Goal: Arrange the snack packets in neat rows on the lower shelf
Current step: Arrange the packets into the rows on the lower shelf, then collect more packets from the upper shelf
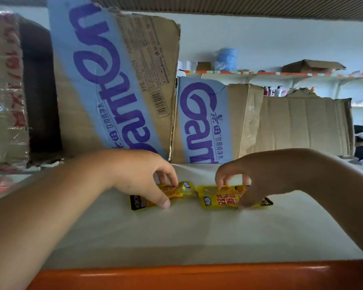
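Observation:
Two yellow snack packets lie side by side on the white shelf (176,233), nearly touching end to end. My left hand (147,181) arches over the left packet (177,192), thumb at its near edge and fingertips at its far edge, pinching it. My right hand (254,176) pinches the right packet (220,198) the same way, thumb in front and fingers behind. Both packets rest flat on the shelf surface. Parts of each packet are hidden under my fingers.
Torn cardboard boxes with blue and purple print (115,84) (205,120) stand at the back of the shelf, with a plain cardboard sheet (306,126) to their right. A taped box (4,91) fills the left. An orange shelf lip (197,277) runs along the front.

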Motion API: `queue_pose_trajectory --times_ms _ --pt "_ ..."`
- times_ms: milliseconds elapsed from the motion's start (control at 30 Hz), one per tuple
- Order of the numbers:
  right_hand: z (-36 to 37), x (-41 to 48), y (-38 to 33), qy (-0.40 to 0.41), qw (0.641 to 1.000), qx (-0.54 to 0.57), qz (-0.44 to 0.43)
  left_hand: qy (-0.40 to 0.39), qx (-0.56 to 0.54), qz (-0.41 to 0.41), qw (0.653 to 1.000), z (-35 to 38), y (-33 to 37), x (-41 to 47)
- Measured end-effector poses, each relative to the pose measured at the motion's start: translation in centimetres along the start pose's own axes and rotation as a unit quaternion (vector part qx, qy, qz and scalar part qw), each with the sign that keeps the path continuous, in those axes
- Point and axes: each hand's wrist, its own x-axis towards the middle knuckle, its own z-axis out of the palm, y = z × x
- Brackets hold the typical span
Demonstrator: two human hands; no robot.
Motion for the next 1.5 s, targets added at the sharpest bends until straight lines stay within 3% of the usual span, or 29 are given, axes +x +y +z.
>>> queue_pose_trajectory --times_ms 300,500,700,967,1233,1500 --pt "3.0 -0.8 -8.8 0.099 0.992 -0.056 0.062 0.002 0.0 -0.029 1.0 0.5 0.2 -4.9" --pt "4.5 -0.1 -18.2 0.178 0.983 0.023 0.03 0.111 -0.077 -0.057 0.989 1.9 -6.6 -13.7" --pt "5.4 4.2 -29.5 0.227 0.972 0.063 -0.023 0.246 -0.122 -0.129 0.953 3.3 -15.4 -24.3" --pt "6.6 12.7 -47.4 0.269 0.948 0.134 -0.11 0.412 -0.111 -0.256 0.867 6.0 -26.7 -38.6" --pt "10.3 17.8 -60.8 0.271 0.911 0.234 -0.206 0.442 -0.114 -0.342 0.821 11.1 -34.5 -48.9" --pt "15.8 23.6 -64.9 0.251 0.888 0.294 -0.249 0.461 -0.131 -0.39 0.786 17.1 -39.6 -50.1"
